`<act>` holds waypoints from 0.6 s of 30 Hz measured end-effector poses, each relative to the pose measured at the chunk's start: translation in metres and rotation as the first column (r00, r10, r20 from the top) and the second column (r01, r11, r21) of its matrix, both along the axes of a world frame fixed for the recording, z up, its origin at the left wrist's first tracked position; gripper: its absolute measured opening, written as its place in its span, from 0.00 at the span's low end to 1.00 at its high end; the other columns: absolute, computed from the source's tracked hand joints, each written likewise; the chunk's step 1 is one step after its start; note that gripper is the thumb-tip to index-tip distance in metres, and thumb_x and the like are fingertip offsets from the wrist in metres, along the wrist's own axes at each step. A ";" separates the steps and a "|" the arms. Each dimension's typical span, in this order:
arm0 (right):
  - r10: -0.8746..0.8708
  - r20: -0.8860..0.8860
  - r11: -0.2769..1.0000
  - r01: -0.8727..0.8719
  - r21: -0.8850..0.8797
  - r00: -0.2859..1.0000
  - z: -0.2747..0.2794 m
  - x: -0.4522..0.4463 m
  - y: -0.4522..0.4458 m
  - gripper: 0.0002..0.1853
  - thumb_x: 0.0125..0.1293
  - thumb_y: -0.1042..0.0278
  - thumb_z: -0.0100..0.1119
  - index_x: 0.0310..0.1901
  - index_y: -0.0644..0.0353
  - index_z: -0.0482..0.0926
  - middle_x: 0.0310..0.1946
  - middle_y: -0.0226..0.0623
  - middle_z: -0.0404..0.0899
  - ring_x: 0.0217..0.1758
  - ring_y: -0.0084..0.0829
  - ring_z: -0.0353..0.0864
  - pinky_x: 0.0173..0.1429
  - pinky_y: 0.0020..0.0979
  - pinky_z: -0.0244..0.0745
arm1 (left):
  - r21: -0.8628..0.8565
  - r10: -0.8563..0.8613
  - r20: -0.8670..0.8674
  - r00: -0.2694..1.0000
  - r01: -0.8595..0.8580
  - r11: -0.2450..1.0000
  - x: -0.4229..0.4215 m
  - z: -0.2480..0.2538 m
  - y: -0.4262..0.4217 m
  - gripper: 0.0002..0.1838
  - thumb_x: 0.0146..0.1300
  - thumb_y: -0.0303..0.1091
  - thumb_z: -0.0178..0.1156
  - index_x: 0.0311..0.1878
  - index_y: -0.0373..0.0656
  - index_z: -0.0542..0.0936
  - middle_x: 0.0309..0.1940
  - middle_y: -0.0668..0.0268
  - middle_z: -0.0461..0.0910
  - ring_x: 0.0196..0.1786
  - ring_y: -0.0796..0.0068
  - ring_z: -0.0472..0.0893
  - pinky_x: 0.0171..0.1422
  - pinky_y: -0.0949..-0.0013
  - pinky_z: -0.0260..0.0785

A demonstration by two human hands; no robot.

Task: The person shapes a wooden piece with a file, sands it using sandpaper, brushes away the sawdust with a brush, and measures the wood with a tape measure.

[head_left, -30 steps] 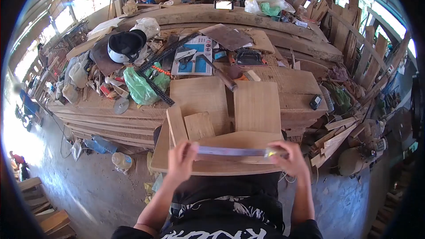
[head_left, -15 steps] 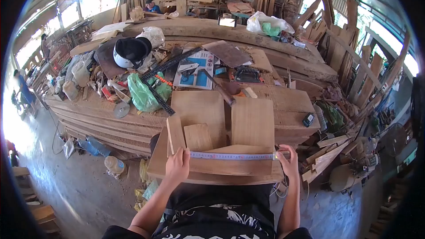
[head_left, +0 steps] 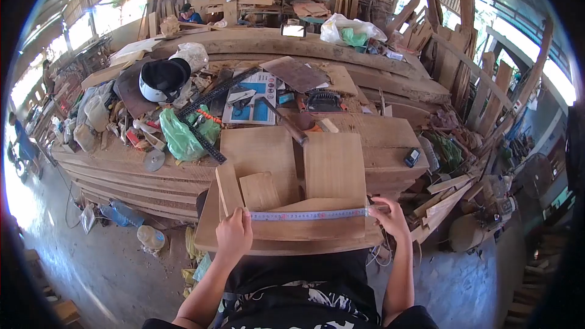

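A white measuring tape [head_left: 304, 215] with dark markings is stretched straight across a narrow wooden board [head_left: 311, 229] in front of me. My left hand [head_left: 234, 236] is closed at the tape's left end, its thumb and fingers gripping there beside an upright wooden strip [head_left: 228, 187]. At the right end, my right hand [head_left: 390, 219] pinches the tape between thumb and fingers, just past the board's edge. Behind the tape lie a small wood block [head_left: 259, 190] and two wider wooden panels, one left [head_left: 259, 153] and one right [head_left: 333, 164]. A larger board [head_left: 292, 245] lies underneath, above my lap.
Beyond is a stack of thick planks [head_left: 140, 173] bearing a hammer [head_left: 292, 127], a black carpenter's square [head_left: 209, 142], a green plastic bag [head_left: 177, 134], a cap [head_left: 163, 78] and a small black device [head_left: 412, 157]. A phone [head_left: 293, 30] stands farther back. Other people are in the background.
My view has turned slightly, so the scene sits farther left. My right hand's fingers have lifted and spread a little near the tape's end. The tape remains stretched over the board.
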State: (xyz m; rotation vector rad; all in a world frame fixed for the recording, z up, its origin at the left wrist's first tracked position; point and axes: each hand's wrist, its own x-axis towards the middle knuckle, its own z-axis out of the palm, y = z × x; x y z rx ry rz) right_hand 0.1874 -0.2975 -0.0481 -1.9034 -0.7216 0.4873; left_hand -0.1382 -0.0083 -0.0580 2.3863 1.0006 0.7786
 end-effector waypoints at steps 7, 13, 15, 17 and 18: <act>-0.062 0.029 0.994 0.064 -0.089 0.998 -0.004 -0.001 -0.003 0.32 0.66 0.52 0.74 0.63 0.64 0.75 0.61 0.46 0.78 0.37 0.27 0.86 0.36 0.30 0.84 | -0.007 -0.028 0.021 0.999 0.028 1.000 0.001 -0.005 0.002 0.12 0.76 0.37 0.54 0.36 0.42 0.76 0.24 0.53 0.80 0.30 0.42 0.82 0.34 0.45 0.72; -0.061 -0.062 0.996 0.058 -0.061 0.996 0.004 -0.011 0.000 0.33 0.66 0.58 0.75 0.67 0.62 0.72 0.66 0.44 0.71 0.41 0.25 0.85 0.38 0.29 0.84 | 0.025 -0.058 0.065 0.996 0.056 0.998 -0.007 -0.006 -0.001 0.11 0.73 0.34 0.56 0.33 0.41 0.76 0.21 0.55 0.77 0.25 0.45 0.79 0.30 0.49 0.68; -0.052 -0.052 0.997 0.049 -0.057 0.997 0.001 -0.007 0.001 0.32 0.66 0.59 0.75 0.66 0.63 0.73 0.65 0.43 0.73 0.41 0.25 0.85 0.37 0.28 0.83 | 0.030 -0.079 0.108 0.991 0.076 0.997 -0.007 -0.008 0.000 0.11 0.73 0.33 0.57 0.32 0.40 0.76 0.21 0.56 0.76 0.24 0.46 0.78 0.30 0.50 0.68; -0.046 -0.026 0.995 0.044 -0.085 0.999 0.001 -0.006 0.000 0.30 0.66 0.61 0.75 0.64 0.63 0.74 0.63 0.42 0.75 0.41 0.25 0.85 0.37 0.27 0.81 | 0.022 -0.077 0.119 0.990 0.075 0.997 -0.007 -0.006 -0.001 0.11 0.72 0.32 0.58 0.31 0.40 0.76 0.21 0.56 0.77 0.25 0.47 0.79 0.29 0.52 0.68; -0.043 -0.005 0.993 0.042 -0.114 0.999 0.003 -0.006 0.000 0.29 0.65 0.61 0.75 0.63 0.63 0.75 0.62 0.41 0.76 0.40 0.25 0.85 0.37 0.26 0.80 | 0.023 -0.076 0.128 0.989 0.073 0.997 -0.005 -0.004 -0.001 0.11 0.72 0.32 0.58 0.31 0.40 0.76 0.21 0.56 0.77 0.25 0.48 0.79 0.29 0.52 0.69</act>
